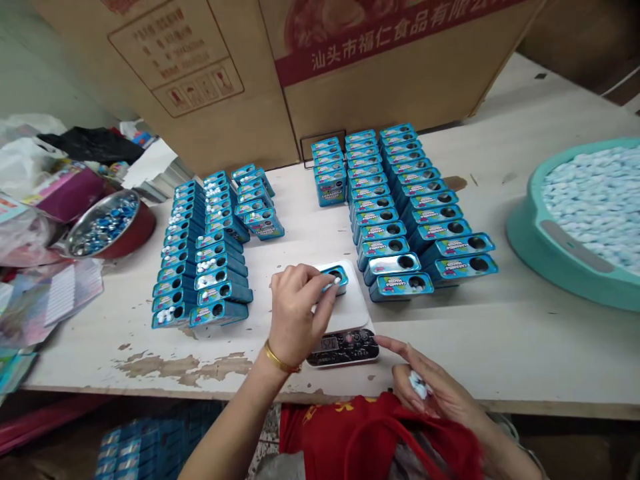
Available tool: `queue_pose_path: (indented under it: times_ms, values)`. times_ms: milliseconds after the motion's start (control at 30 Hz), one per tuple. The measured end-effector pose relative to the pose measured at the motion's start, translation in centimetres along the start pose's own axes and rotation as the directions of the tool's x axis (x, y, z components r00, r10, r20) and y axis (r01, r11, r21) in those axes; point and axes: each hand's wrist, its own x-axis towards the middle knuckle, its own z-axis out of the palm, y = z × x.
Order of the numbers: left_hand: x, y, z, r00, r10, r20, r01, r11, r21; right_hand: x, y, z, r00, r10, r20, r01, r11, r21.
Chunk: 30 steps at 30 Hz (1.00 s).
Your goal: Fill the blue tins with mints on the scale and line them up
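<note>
Worktable [520, 353] surface carries rows of blue tins [400, 227] at centre, with a teal tub [533, 227] of pale candies [595, 207] at right. Digital scale [343, 350] sits at lower centre, one tin [336, 277] on its platform. Left hand [295, 313] pinches narrowly at that tin's opening, contents indeterminate; right hand [433, 390] curls around several candies [417, 385].

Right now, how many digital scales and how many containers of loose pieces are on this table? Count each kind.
Digital scale: 1
Teal tub of pale blue pieces: 1
Red bowl of blue and silver pieces: 1
Total: 3
</note>
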Motion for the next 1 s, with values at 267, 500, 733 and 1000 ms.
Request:
queue_pose_path:
  times_ms: [267,500,733,1000]
  values:
    - [8.9,-10.0,5.0,0.952,0.095,0.29,-0.095,0.995,-0.016,1.7,1.0,-1.4,0.998,-0.049,0.05,0.048,0.999,0.021]
    - [16.3,-13.0,14.2,0.829,0.103,0.549,-0.213,0.967,0.14,3.2,1.4,-3.3,0.996,-0.052,-0.068,0.048,0.997,-0.056]
    - [16.7,-13.3,17.7,0.82,-0.018,0.572,-0.1,0.98,0.175,2.4,-0.2,-3.0,0.984,0.046,-0.171,-0.062,0.994,-0.087]
    - [11.3,-13.4,10.8,0.885,-0.128,0.449,0.096,0.991,0.093,2.0,-0.8,-2.2,0.984,0.084,-0.158,-0.097,0.992,-0.082]
